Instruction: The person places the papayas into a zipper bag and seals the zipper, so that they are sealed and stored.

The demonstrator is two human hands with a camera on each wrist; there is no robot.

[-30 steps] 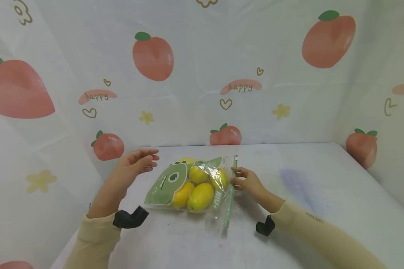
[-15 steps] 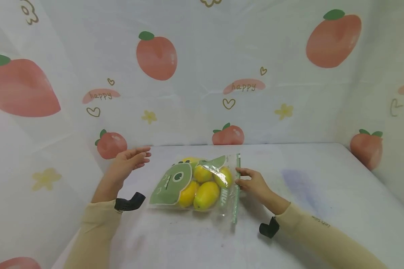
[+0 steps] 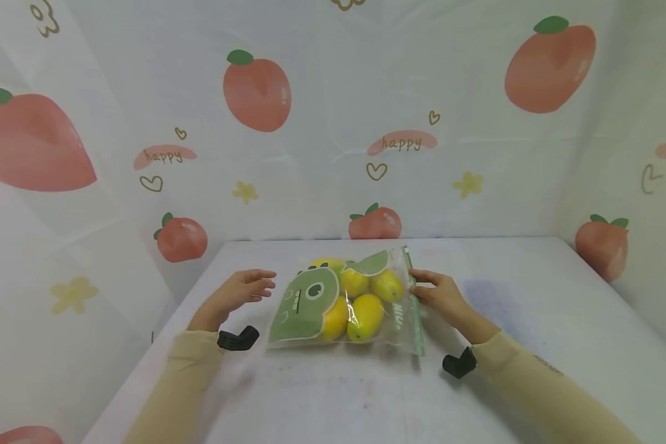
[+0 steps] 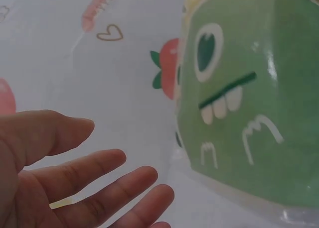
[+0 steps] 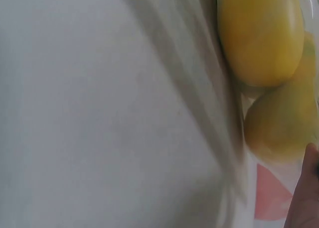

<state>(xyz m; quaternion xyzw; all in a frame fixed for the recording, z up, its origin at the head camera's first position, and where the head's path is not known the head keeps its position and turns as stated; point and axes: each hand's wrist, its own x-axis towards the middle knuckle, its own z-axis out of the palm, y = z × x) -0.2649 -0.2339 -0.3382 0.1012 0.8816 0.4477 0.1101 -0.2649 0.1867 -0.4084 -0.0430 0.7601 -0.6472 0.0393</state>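
A clear zip-lock bag (image 3: 305, 305) with a green cartoon monster print lies on the table, its zip edge to the right. Several yellow oval fruits (image 3: 365, 316), greenish in places, show through the plastic. At the green zip strip, my right hand (image 3: 444, 297) pinches the bag's edge between thumb and fingers. In the right wrist view the thumb (image 5: 305, 193) shows at the lower right, beside the fruits. My left hand (image 3: 238, 296) is off the bag's left end with fingers extended, holding nothing. The left wrist view shows a gap between its fingertips (image 4: 162, 195) and the printed plastic.
The white table (image 3: 322, 394) has a faint purplish stain (image 3: 491, 302) on the right. A white curtain (image 3: 311, 172) printed with fruits and hearts hangs behind and along both sides. A black wrist mount (image 3: 238, 338) sits on each sleeve.
The bag has shifted to the right with my right hand at its zip edge. My left hand first drew back leftward, then came nearer and to the right, still apart from the bag.
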